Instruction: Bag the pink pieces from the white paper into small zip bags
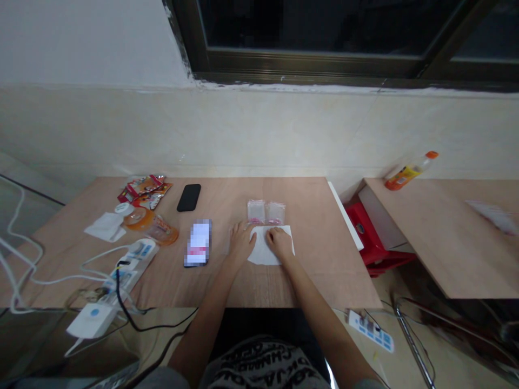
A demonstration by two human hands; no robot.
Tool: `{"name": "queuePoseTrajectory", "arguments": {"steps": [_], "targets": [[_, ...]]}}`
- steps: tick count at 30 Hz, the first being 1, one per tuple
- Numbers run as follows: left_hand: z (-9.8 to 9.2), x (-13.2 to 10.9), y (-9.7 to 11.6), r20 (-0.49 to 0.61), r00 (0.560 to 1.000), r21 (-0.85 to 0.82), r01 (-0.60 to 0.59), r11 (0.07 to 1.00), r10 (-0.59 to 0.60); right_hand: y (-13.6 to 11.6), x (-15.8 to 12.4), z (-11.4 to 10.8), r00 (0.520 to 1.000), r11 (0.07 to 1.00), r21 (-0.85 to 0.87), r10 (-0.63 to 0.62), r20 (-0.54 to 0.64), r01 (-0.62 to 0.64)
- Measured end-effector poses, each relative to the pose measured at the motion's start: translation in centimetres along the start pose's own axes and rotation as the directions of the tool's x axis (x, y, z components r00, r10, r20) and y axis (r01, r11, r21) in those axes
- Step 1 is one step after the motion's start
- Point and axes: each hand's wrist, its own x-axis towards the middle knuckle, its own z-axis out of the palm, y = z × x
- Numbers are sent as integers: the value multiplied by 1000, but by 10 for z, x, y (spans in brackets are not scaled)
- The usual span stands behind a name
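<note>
A white sheet of paper or tissue (263,253) lies flat on the wooden table before me. My left hand (242,241) rests at its left edge, fingers stretched forward and the thumb reaching onto the sheet. On the sheet's right half sits my right hand (279,243), its fingers curled in; whatever may be inside them is hidden. Just beyond the sheet lie two small clear packets side by side, a left packet (256,209) and a right packet (276,211), both pinkish along the near end. My left fingertips come close to the left packet.
To the left are a phone with a lit screen (198,242), a black phone (188,198), an orange bottle (156,227), snack wrappers (148,190) and a power strip (132,268) with cables. Rightward, a red stool (371,240) stands between tables; another drink bottle (407,174) lies beyond.
</note>
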Motion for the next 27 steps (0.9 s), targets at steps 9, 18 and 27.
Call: {"name": "queuePoseTrajectory", "arguments": {"steps": [9,18,27], "targets": [[28,41,28,226,941,70,-272,960,251,-1,0,-4,998,1000,7,-15,54,15],[34,52,28,326,891,124,-372,920,316,2,1,1,999,998,55,-24,43,22],[30,54,31,335,882,179,-406,896,333,2,1,0,999,999,44,-22,34,20]]}}
